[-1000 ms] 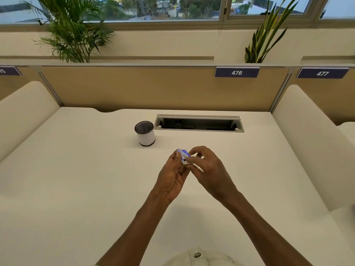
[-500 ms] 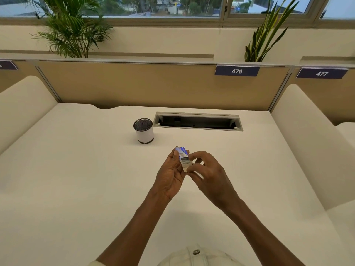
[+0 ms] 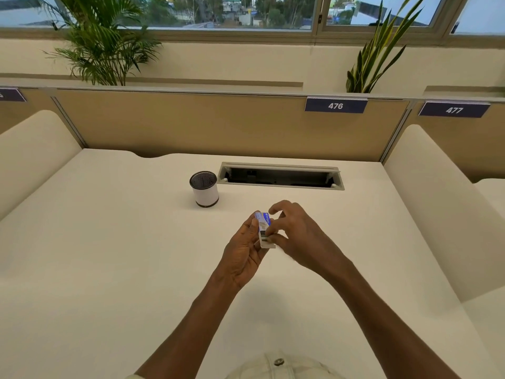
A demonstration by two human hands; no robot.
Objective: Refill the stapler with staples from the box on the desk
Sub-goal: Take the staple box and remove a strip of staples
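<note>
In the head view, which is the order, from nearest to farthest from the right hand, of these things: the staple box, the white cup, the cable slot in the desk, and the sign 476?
Measured from the right hand:
1. Staple box: touching its fingers, held by the left hand.
2. White cup: on the desk, up and to the left.
3. Cable slot: behind the hand, near the partition. It is almost as near as the cup, so this order is not sure.
4. Sign 476: on the partition, farthest.

Cup (image 3: pixel 204 189) left of desk slot (image 3: pixel 281 176)
</note>
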